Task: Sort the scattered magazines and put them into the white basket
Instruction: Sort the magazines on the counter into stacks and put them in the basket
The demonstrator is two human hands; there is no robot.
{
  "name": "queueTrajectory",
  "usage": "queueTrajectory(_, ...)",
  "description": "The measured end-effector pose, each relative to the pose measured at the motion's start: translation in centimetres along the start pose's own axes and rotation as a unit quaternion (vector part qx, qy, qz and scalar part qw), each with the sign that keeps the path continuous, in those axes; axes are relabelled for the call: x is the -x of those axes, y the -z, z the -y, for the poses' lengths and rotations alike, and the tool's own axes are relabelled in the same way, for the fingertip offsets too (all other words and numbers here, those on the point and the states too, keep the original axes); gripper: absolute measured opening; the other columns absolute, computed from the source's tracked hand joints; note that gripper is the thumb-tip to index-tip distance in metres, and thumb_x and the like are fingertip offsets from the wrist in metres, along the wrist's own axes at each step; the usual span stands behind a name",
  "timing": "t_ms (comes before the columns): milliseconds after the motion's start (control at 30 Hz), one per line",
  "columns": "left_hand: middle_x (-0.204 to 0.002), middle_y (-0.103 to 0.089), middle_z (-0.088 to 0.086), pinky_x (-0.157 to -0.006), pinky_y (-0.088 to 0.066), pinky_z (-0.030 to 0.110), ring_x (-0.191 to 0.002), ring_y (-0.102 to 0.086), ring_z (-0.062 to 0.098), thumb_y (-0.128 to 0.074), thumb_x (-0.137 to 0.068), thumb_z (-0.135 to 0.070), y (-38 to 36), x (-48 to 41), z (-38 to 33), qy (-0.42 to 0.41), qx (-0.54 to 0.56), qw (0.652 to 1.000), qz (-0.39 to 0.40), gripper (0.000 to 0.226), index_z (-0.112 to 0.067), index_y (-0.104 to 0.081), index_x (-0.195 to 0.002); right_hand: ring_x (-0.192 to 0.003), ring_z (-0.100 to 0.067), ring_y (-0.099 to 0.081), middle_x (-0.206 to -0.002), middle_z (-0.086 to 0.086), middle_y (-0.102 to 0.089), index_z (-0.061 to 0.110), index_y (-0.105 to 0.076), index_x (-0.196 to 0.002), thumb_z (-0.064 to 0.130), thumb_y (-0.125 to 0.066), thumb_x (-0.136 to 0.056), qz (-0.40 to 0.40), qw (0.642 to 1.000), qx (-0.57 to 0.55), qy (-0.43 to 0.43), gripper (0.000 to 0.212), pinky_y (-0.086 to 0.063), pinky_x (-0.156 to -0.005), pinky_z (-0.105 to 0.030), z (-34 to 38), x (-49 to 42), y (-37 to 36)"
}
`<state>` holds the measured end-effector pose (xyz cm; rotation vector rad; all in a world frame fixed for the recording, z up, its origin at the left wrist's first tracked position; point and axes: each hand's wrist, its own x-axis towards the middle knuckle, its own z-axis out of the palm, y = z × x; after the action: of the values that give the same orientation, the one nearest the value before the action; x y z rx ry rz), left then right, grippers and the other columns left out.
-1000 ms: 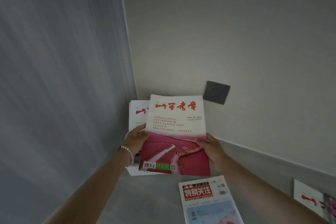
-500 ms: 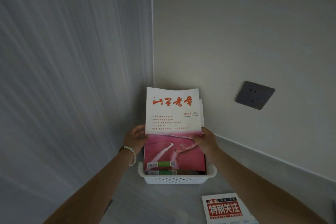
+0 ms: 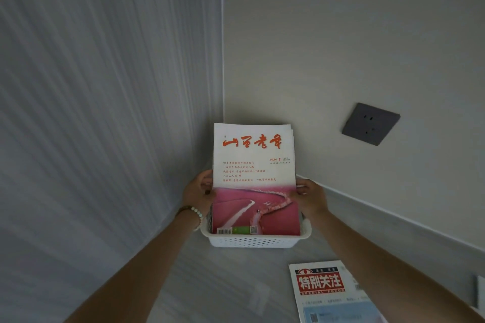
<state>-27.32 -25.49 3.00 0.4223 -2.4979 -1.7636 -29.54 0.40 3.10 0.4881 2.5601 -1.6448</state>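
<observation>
While both hands clamp its sides, the stack of magazines stands upright just below the centre of the frame. Red-and-white cover faces us, lower edge tucked down behind the rim of the white basket. Left hand has its fingers curled round the stack's left edge, and there's a pale bead bracelet on that wrist. Right hand grips the right edge, thumb on the cover. The basket sits on the floor, right in the corner where the striped wall meets the plain one. Lower right, another magazine with a red title block lies flat, apart from the basket. Right of centre, a dark socket plate sits on the plain wall.
</observation>
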Motion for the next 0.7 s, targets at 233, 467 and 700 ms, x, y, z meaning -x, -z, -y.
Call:
queueTrajectory(233, -0.129, -0.053, 0.004, -0.089, -0.053, 0.034, -0.109, -0.053, 0.018, -0.067, -0.08, -0.006, -1.6, 2.3, -2.3, -0.024, -0.043, 0.999, -0.023, 0.055, -0.023, -0.048, -0.128, -0.1, -0.033, -0.064, -0.105, -0.018, -0.068, 0.007, -0.063, -0.099, -0.001, -0.069, -0.077, 0.015, 0.996, -0.078, -0.029, 0.024, -0.052, -0.09, -0.048, -1.5, 1.0, 3.1)
queueTrajectory(467, -0.12, -0.061, 0.003, -0.07, -0.049, 0.016, -0.093, -0.059, 0.012, -0.069, -0.077, -0.009, -8.1, 7.6, -5.4, -0.004, -0.025, 0.997, 0.071, 0.055, -0.017, -0.048, -0.127, -0.088, -0.025, -0.059, -0.115, -0.026, -0.063, -0.004, -0.058, -0.114, -0.007, -0.062, -0.082, 0.054, 0.994, -0.081, -0.05, 0.032, -0.05, -0.063, -0.023, -5.8, 3.5, 11.8)
queueTrajectory(700, -0.122, -0.06, 0.006, -0.09, -0.048, 0.032, -0.108, -0.058, 0.023, -0.066, -0.081, -0.017, -19.2, 13.9, -7.1, 0.005, -0.075, 0.983, 0.168, 0.043, -0.011, -0.053, -0.122, -0.097, -0.02, -0.055, -0.119, -0.026, -0.062, -0.006, -0.06, -0.115, -0.003, -0.066, -0.081, -0.019, 0.996, -0.047, -0.075, 0.035, -0.045, -0.056, -0.009, -14.5, 7.1, 24.3)
